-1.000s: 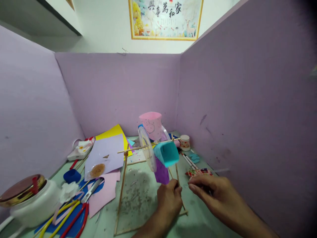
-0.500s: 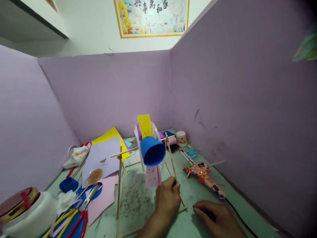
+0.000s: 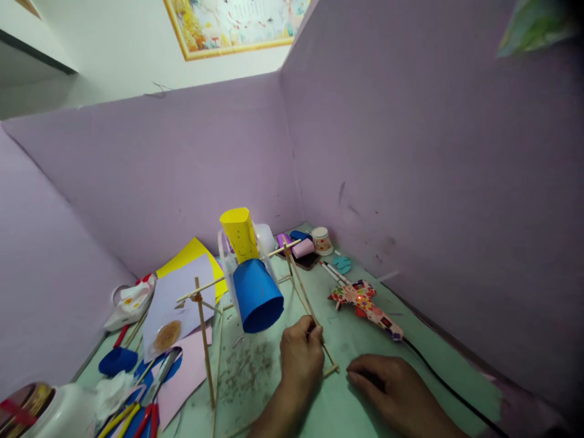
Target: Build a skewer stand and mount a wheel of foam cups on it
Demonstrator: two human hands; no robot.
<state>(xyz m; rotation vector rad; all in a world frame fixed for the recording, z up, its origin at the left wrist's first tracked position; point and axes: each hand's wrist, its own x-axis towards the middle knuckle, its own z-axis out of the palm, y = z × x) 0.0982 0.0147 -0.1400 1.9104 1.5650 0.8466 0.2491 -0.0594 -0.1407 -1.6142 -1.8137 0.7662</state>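
Note:
A wooden-stick frame (image 3: 204, 347) stands on the green tabletop, with a thin stick axle across its top. On the axle sits a wheel with clear round sides (image 3: 227, 258), carrying a blue paper cup (image 3: 258, 295) with its mouth toward me and down, and a yellow paper cup (image 3: 239, 234) above. My left hand (image 3: 302, 353) is closed around the right slanting leg of the frame, low down. To its right, my right hand (image 3: 392, 389) rests on the table with loosely curled fingers, thumb and forefinger apart, nothing visible between them, near the frame's front corner.
A flowered glue gun (image 3: 365, 301) with a lit red light and black cord lies at right. Scissors (image 3: 157, 383), pink paper (image 3: 187, 371), a blue paper piece (image 3: 117, 361) and a white jar (image 3: 68, 410) crowd the left. A small paper cup (image 3: 322, 241) stands at the back corner.
The wheel has turned: the blue cup has swung downward, the yellow one shows more of its side, and the pink one below is out of sight. My view has tilted; both hands keep their places.

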